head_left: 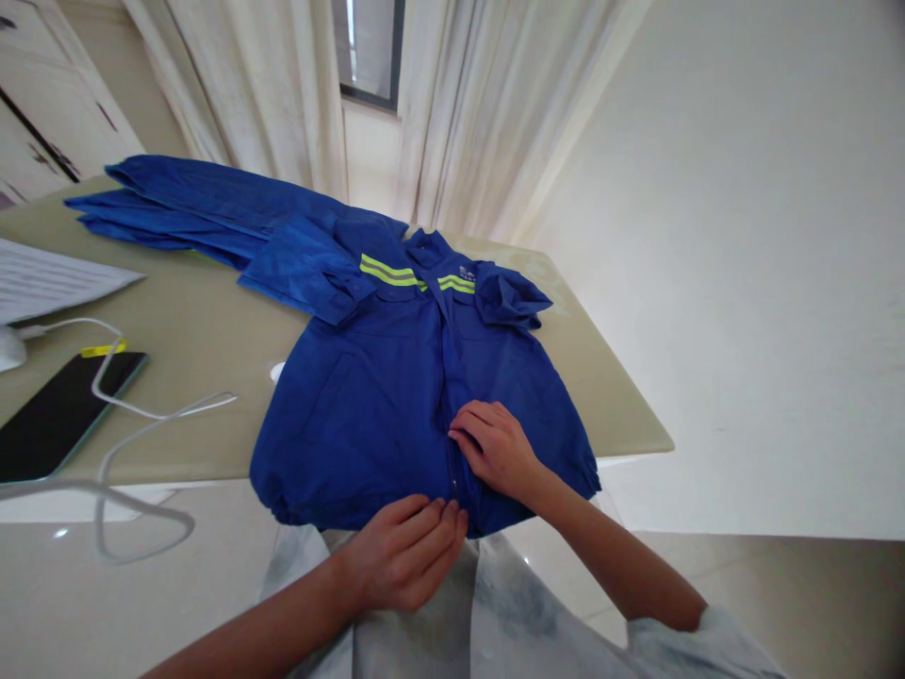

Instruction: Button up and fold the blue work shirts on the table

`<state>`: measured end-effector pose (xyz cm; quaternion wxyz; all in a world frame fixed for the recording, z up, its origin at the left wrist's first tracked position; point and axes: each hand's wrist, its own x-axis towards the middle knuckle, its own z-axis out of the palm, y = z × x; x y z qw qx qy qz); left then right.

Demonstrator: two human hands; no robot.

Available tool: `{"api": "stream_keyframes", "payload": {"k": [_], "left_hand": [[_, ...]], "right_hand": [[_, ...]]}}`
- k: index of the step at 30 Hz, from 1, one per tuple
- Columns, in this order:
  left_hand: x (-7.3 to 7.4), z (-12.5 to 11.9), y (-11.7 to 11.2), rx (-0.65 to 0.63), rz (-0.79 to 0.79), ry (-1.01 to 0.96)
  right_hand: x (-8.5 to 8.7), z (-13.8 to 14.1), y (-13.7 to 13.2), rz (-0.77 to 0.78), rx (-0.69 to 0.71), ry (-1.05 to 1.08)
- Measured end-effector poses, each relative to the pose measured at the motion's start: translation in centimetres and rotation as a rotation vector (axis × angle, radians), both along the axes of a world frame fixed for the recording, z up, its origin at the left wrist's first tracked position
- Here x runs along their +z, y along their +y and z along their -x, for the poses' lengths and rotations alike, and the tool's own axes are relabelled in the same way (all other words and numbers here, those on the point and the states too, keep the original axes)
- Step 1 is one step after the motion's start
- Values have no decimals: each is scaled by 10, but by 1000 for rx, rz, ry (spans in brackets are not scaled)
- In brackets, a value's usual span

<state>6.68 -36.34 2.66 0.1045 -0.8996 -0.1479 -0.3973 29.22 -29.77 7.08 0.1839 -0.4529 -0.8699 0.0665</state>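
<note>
A blue work jacket (pixel 368 377) with yellow-green reflective stripes lies front up on the table, its lower hem hanging over the near edge. Its front zipper (pixel 452 476) runs down the middle between my hands. At the bottom of the zipper, my left hand (pixel 414 552) is closed, with thumb and fingers pinching the hem. Slightly higher and to the right, my right hand (pixel 497 448) pinches the edge of the front opening. My fingers hide the exact part of the zipper or cloth in each grip.
Blue trousers (pixel 205 203) appear to lie at the table's far left. On the left side are a black tablet-like slab (pixel 60 415), a white cable (pixel 106 471) and a printed paper (pixel 57 278). The table (pixel 622 405) ends near a white wall (pixel 764 283) on the right.
</note>
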Motion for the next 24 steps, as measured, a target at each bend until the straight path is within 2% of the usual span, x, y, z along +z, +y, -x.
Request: {"api": "stream_keyframes", "payload": {"k": [4,10,13,16,19,21,24], "left_hand": [[-1,0,-3,-13,14,37],[-16,-13,-13,-30,155,150],[-4,-10,-2,-50,351,281],[20,-2,41,-14,509,269],[40,4,115,230,547,268],[43,7,170,439,551,310],[32,15,238,734,596,342]], "right_hand": [[0,2,-5,21,-3,-10],[-7,2,-15,109,4,-163],[-9,0,-21,91,40,-160],[-5,-4,-18,126,98,-106],[0,-12,4,131,56,12],[-2,-21,34,82,-59,66],[-15,-42,89,56,-264,-9]]}}
